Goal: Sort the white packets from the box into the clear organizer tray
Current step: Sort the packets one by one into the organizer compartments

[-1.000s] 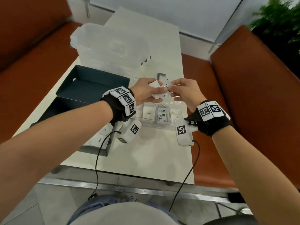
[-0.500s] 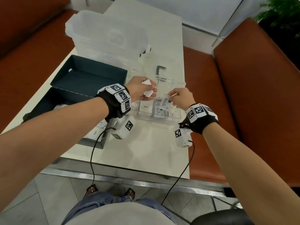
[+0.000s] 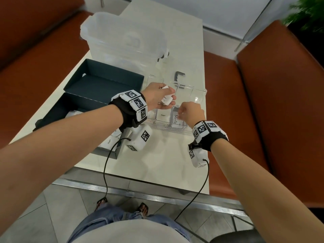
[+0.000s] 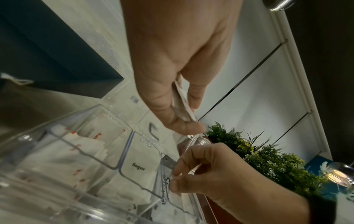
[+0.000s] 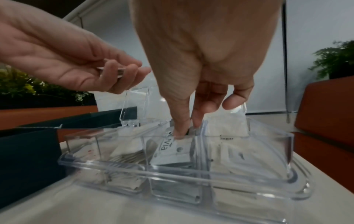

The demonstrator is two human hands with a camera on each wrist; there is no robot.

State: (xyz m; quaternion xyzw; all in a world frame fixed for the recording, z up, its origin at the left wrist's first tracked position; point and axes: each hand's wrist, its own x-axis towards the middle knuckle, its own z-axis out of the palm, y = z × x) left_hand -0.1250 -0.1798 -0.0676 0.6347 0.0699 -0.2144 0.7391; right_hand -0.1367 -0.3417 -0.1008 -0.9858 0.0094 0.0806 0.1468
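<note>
The person is standing at a pale table (image 3: 157, 172) with both hands over a clear tray (image 3: 198, 95). The left hand (image 3: 156, 99) is holding a few white packets (image 3: 166, 99) above the tray, pinching them between thumb and fingers. The right hand (image 3: 191, 113) is reaching down into the middle slot of the tray. Its thumb and first finger are pinching the top of a packet marked Stevia (image 5: 168, 150), which is standing inside that slot. The other fingers of that hand are curling loosely above it.

A packet marked Sugar (image 3: 163, 115) is lying in the slot to the left of the Stevia one. More packets are sitting in the other slots too.

A dark box (image 3: 57, 109) is sitting open on the table to the left of the tray, with more white packets in it. Its lid (image 3: 105, 81) is lying behind it. A big cloudy plastic tub (image 3: 122, 37) is standing farther back.
</note>
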